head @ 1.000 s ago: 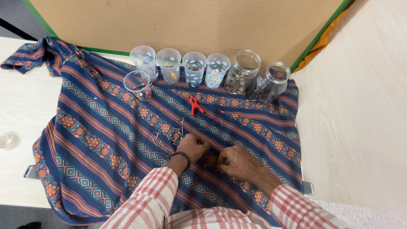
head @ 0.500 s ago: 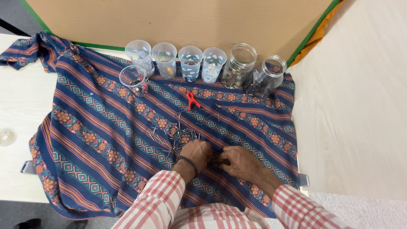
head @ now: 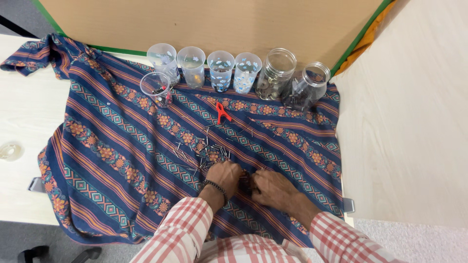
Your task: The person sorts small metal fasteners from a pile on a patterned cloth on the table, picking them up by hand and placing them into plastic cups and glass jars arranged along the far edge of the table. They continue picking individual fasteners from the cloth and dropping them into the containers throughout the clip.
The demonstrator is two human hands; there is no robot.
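A blue patterned cloth (head: 117,131) covers the table. Several small metal nails (head: 202,148) lie scattered on it near the middle. My left hand (head: 223,176) rests palm down on the cloth just below the nails, fingers curled, a bead bracelet on the wrist. My right hand (head: 269,187) lies beside it, fingers bent toward the left hand, touching small dark pieces between them. What the fingers pinch is hidden. A small red clip (head: 222,112) sits farther up the cloth.
Along the far edge stand several clear plastic cups (head: 220,68) and two glass jars (head: 277,73) holding small parts; one more cup (head: 156,88) stands forward at left. A brown board (head: 219,22) rises behind. A small clear dish (head: 9,151) lies left.
Both hands have drawn closer to me along the cloth, leaving a scatter of nails uncovered above them. The view has shifted slightly.
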